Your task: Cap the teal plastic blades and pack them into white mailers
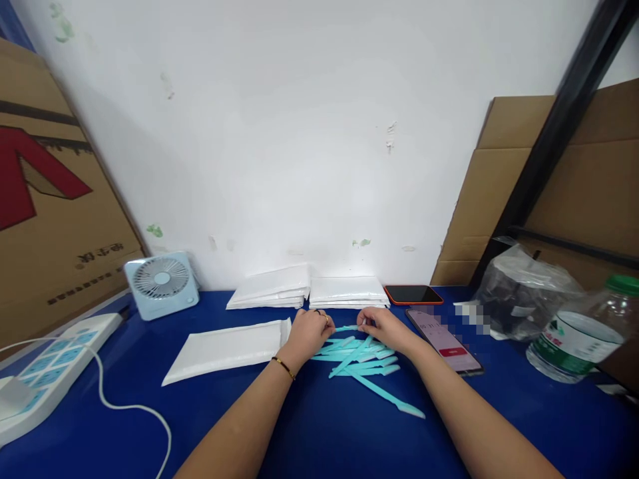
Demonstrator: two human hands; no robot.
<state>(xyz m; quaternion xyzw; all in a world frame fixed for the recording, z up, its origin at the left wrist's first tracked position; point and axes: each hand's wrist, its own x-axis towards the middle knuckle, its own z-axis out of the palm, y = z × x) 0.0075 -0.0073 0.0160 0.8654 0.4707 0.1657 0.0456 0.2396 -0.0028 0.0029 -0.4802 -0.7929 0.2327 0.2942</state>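
Note:
Both of my hands are over a loose heap of turquoise eyebrow razors (367,366) on the blue table. My left hand (310,332), with a ring and a bracelet, pinches the left end of one razor (345,328). At the right end of that same razor, the fingers of my right hand (378,327) are closed. A separate razor (387,396) lies aslant at the near side of the heap. To the left, a white padded mailer (224,349) lies flat, its end close to my left wrist.
White mailers are stacked in two piles (272,286) (349,291) by the wall. Left stand a small fan (162,285) and a corded power strip (60,366). Right are two phones (414,295) (444,339), a bagged cup (524,289) and a bottle (574,342).

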